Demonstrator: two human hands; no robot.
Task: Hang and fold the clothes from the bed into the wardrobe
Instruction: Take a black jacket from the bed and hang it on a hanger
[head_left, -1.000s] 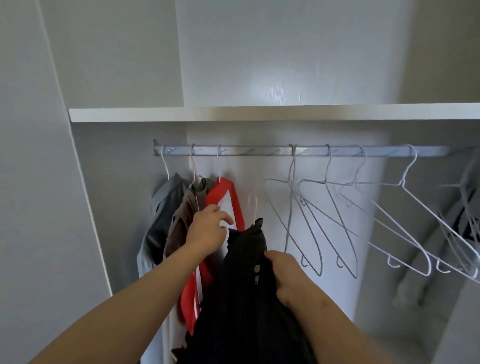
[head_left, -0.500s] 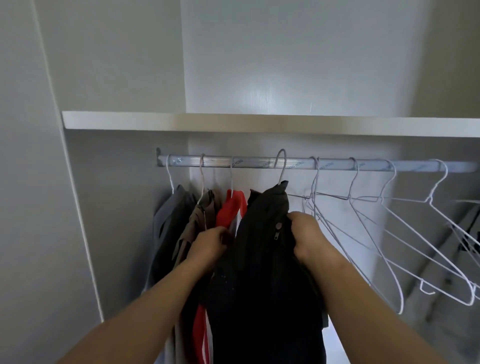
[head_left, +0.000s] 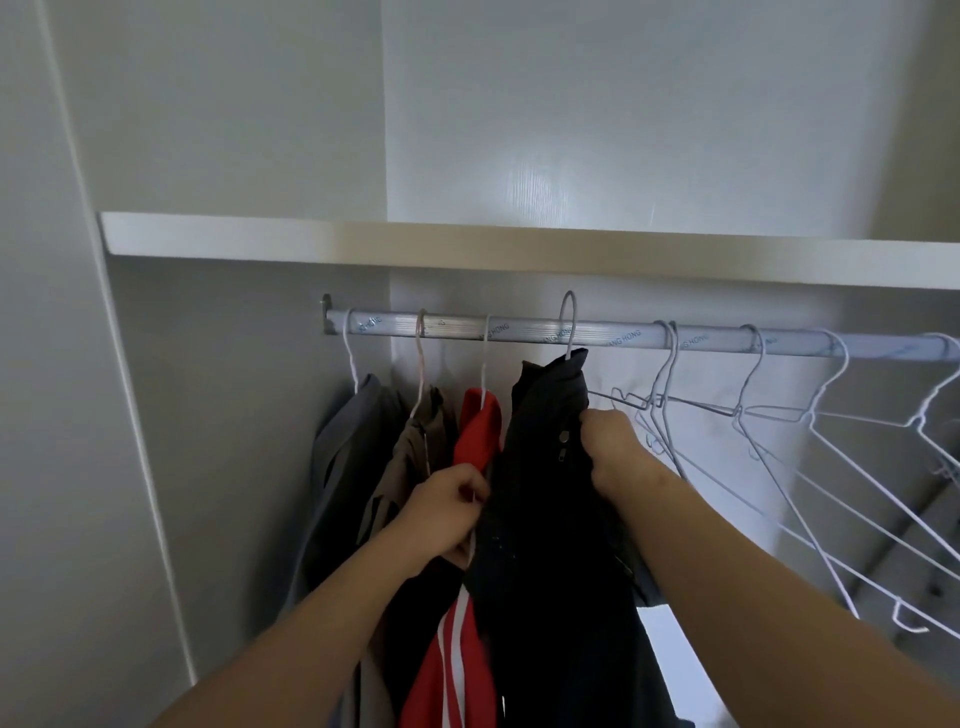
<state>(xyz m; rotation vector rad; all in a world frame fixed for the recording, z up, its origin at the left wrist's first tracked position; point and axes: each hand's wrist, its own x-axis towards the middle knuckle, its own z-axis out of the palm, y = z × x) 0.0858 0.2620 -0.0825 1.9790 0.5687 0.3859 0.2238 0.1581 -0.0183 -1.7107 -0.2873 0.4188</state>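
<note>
The right hand is closed on the black garment, with the fingers curled into the cloth near its top, just beside two small zip pulls. Above this grip the collar of the garment reaches up to the hanger hook, and the top of the hook stands a little higher than the rail; I cannot tell if it rests on the rail. Lower and to the left of the grip, the left hand has curled fingers at the left edge of the same garment, where it meets the red garment. I cannot tell if these fingers hold cloth or only press on it. Further left of that hand hang a brown garment and a grey garment, each on its own hook. To the right of the right hand, empty hangers hang on the rail, the nearest wires just behind the knuckles. A white shelf runs above.
</note>
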